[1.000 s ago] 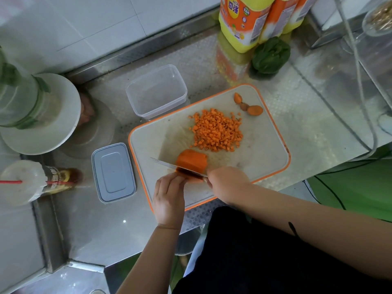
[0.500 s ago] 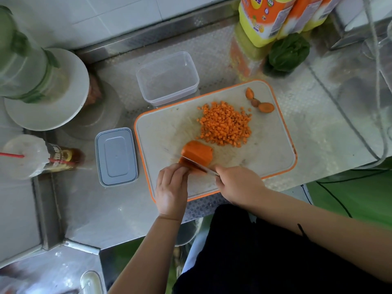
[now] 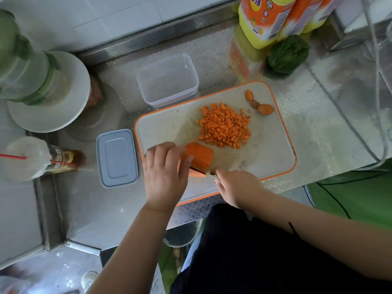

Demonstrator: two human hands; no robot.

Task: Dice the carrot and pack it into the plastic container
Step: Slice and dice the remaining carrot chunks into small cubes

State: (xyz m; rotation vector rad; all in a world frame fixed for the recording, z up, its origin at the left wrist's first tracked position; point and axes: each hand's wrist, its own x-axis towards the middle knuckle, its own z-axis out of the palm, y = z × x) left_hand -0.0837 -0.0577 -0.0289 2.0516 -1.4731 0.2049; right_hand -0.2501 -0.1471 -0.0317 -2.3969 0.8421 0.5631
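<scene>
A chunk of carrot point(image 3: 200, 155) lies on the orange-rimmed cutting board point(image 3: 273, 149), with a thin slice at its near side. My left hand point(image 3: 164, 175) rests over the chunk's left end, fingers curved onto it. My right hand point(image 3: 237, 185) grips a knife point(image 3: 199, 171) whose blade lies across the carrot's near side; most of the blade is hidden by my left hand. A heap of diced carrot point(image 3: 224, 126) sits in the board's middle. Carrot end scraps point(image 3: 259, 103) lie at the far right corner. The clear plastic container point(image 3: 167, 80) stands behind the board.
A grey lid point(image 3: 116, 158) lies left of the board. A drink cup with a red straw point(image 3: 23, 159), a white plate point(image 3: 70, 111) and a glass jar point(image 3: 23, 75) stand further left. Yellow bottles point(image 3: 267, 18) and a leafy green point(image 3: 288, 54) are at the back right.
My left hand has slid forward over the carrot chunk and now covers more of it and the blade. The camera has shifted, so the board sits lower and further right.
</scene>
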